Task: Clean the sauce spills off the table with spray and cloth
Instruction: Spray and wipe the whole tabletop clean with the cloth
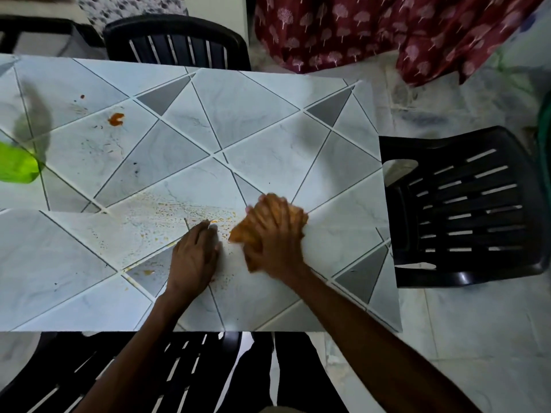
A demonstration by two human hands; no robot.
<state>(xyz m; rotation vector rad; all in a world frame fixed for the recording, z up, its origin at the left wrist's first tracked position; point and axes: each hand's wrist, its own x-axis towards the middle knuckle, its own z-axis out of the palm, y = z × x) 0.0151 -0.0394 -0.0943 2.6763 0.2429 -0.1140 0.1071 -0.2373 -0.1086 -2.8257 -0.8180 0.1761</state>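
My right hand (pixel 275 234) presses an orange cloth (pixel 243 234) flat onto the tiled-pattern table (pixel 268 129); the hand is motion-blurred and covers most of the cloth. My left hand (pixel 195 257) lies flat on the table just left of it, fingers straight. Orange sauce speckles (pixel 167 210) spread across the tabletop left of both hands. A larger orange sauce blob (pixel 116 119) and a small drop (pixel 82 96) sit farther back on the left. A green spray bottle (pixel 16 165) stands at the table's left edge, partly cut off by the frame.
Black plastic chairs stand around the table: one at the far side (pixel 179 43), one on the right (pixel 465 204), one under my arms (pixel 119 374). A red patterned fabric (pixel 387 31) hangs at the back right over a pale floor.
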